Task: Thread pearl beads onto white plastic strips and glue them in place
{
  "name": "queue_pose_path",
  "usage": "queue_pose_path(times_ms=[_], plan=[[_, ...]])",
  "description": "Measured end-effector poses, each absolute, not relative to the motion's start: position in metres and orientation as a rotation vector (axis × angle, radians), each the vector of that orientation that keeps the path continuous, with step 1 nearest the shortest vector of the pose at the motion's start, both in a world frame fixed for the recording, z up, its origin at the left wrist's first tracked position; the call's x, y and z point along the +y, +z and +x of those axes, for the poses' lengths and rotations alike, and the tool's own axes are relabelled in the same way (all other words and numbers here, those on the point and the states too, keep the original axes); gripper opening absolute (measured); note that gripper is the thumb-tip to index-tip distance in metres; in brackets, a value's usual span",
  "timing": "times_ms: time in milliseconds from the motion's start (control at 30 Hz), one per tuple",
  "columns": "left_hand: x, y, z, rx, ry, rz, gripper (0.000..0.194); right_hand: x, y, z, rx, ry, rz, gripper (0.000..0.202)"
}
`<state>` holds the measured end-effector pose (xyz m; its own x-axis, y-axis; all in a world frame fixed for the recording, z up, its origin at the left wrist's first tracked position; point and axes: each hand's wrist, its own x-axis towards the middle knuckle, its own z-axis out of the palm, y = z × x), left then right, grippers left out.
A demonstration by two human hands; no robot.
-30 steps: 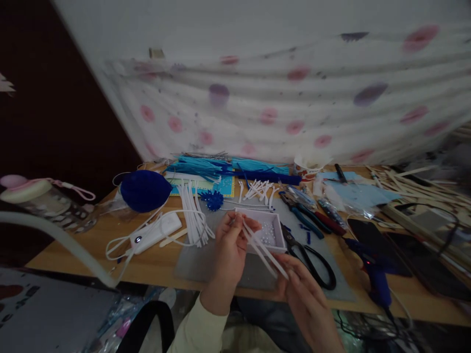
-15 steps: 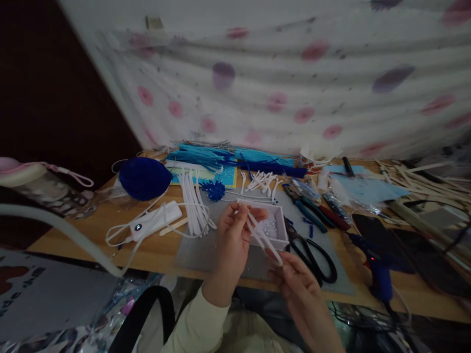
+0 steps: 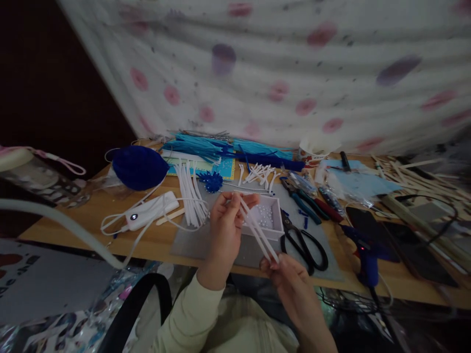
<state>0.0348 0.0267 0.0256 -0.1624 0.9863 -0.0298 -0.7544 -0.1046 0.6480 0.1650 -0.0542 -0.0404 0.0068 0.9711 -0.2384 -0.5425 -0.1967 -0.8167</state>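
A white pipe cleaner (image 3: 256, 229), doubled into two near-parallel strands, stretches between my hands. My left hand (image 3: 227, 223) pinches its upper end, fingers closed. Lower and to the right, my right hand (image 3: 290, 282) grips the folded end between thumb and fingers. Just behind the strands sits a white box (image 3: 276, 230) with small pearly beads (image 3: 265, 215) in it. Black-handled scissors (image 3: 303, 245) lie right of the box. A bundle of white pipe cleaners (image 3: 189, 196) rests to the left, and a spiky blue pompom-like piece (image 3: 211, 182) lies behind my left hand.
A blue glue gun (image 3: 368, 260) with a red light and dark phones (image 3: 415, 250) lie at right. Pliers (image 3: 305, 203) are behind the scissors. A white corded device (image 3: 150, 212) and a dark blue rounded object (image 3: 140, 167) occupy the left. Blue pipe cleaners (image 3: 195, 147) line the back.
The strands between my hands look straighter and tauter, and the loop at my right hand has narrowed. The whole view has shifted slightly, with the table's contents higher in the picture.
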Motion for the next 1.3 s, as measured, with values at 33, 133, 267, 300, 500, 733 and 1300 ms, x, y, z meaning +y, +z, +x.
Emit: queue_pose_path(times_ms=[33, 133, 267, 300, 500, 733, 1300], plan=[[0.026, 0.026, 0.035, 0.631, 1.639, 0.492, 0.035, -0.055, -0.041, 0.166, -0.607, 1.527, -0.964, 0.038], [0.025, 0.028, 0.036, 0.634, 1.623, 0.497, 0.036, -0.057, -0.041, 0.167, -0.596, 1.534, -0.957, 0.037], [0.024, 0.031, 0.034, 0.633, 1.575, 0.534, 0.036, -0.057, -0.042, 0.168, -0.544, 1.58, -0.94, 0.033], [0.024, 0.031, 0.033, 0.631, 1.566, 0.544, 0.036, -0.057, -0.043, 0.169, -0.523, 1.59, -0.935, 0.031], [0.024, 0.032, 0.03, 0.623, 1.552, 0.568, 0.033, -0.057, -0.05, 0.17, -0.404, 1.661, -0.902, 0.027], [0.024, 0.036, 0.032, 0.623, 1.531, 0.605, 0.034, -0.058, -0.053, 0.168, -0.347, 1.733, -0.856, 0.031], [0.023, 0.035, 0.036, 0.624, 1.496, 0.596, 0.034, -0.059, -0.048, 0.172, -0.315, 1.722, -0.942, 0.037]])
